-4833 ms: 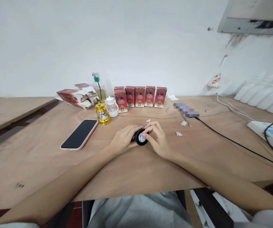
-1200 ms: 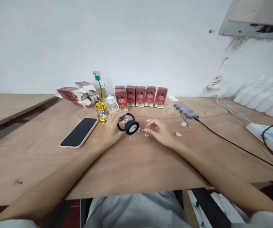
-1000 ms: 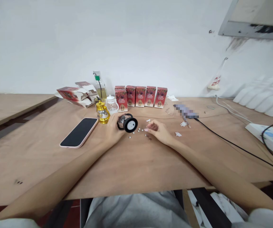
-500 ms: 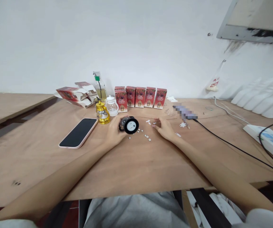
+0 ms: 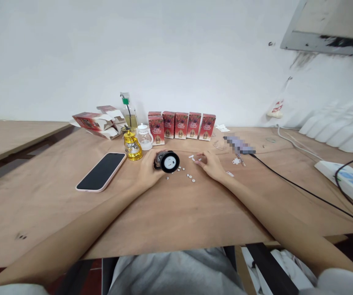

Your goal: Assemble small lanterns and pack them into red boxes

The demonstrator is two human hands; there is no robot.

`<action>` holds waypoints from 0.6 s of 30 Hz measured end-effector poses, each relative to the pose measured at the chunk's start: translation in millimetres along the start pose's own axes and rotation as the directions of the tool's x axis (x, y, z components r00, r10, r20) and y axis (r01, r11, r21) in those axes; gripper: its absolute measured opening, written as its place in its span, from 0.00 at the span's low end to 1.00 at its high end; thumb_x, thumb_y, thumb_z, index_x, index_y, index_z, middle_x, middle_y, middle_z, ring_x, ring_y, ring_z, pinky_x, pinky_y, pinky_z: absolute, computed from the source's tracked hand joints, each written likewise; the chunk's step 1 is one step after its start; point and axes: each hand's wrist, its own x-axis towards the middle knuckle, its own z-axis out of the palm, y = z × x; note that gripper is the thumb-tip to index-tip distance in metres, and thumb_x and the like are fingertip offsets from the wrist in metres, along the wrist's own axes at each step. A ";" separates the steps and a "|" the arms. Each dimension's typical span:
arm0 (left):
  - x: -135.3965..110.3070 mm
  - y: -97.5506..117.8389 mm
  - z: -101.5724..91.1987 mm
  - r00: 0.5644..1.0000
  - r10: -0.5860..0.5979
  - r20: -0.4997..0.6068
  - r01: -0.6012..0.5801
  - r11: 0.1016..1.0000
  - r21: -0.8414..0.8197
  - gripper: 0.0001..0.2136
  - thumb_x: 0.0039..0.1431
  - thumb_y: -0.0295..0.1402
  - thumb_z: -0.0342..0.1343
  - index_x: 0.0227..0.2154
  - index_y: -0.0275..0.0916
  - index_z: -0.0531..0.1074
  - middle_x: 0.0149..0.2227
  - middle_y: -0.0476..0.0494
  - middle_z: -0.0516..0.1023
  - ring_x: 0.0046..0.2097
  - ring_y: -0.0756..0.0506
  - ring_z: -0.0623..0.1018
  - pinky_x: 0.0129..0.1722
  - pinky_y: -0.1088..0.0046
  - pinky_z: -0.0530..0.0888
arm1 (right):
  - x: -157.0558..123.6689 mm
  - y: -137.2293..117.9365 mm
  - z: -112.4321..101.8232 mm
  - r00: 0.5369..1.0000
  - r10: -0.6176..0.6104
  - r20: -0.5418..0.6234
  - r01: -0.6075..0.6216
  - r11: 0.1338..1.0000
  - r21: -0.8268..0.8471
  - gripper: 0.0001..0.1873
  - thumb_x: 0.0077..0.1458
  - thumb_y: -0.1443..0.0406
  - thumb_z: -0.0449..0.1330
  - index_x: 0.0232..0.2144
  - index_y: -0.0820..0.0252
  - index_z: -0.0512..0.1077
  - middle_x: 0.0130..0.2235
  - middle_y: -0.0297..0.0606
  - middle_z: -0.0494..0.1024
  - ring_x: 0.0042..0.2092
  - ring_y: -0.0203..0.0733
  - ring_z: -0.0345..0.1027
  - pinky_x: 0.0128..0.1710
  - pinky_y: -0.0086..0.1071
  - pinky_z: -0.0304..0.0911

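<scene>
My left hand [image 5: 149, 172] is wrapped round a small black lantern [image 5: 161, 159], tipped on its side so its round base with a white disc faces me. My right hand [image 5: 212, 166] rests on the table to the right, thumb and forefinger curved and apart beside small white plastic pieces [image 5: 191, 157]. Nothing shows in its grip. Several button cells [image 5: 190, 177] lie scattered between the hands. Beyond my left hand a gold lantern [image 5: 133, 146] and a white lantern [image 5: 145, 137] stand upright.
Red printed boxes [image 5: 181, 126] stand in a row near the wall. Opened boxes [image 5: 93, 121] and a bottle with a green collar [image 5: 131, 119] are at the back left. A phone [image 5: 101, 172] lies left; a black cable [image 5: 299, 187] and power strip [image 5: 345, 184] lie right.
My right hand has shifted slightly left, towards the small white pieces. My left hand keeps the black lantern in nearly the same place.
</scene>
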 end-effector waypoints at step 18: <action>0.1 1.9 -0.4 0.999 -0.039 -0.024 0.040 0.999 0.011 0.22 0.47 0.35 0.62 0.47 0.39 0.66 0.47 0.40 0.74 0.49 0.41 0.74 0.48 0.62 0.72 | 30.8 16.2 16.6 0.965 0.260 0.029 -0.261 0.960 0.105 0.17 0.42 0.51 0.67 0.31 0.54 0.76 0.37 0.38 0.77 0.45 0.46 0.68 0.49 0.43 0.60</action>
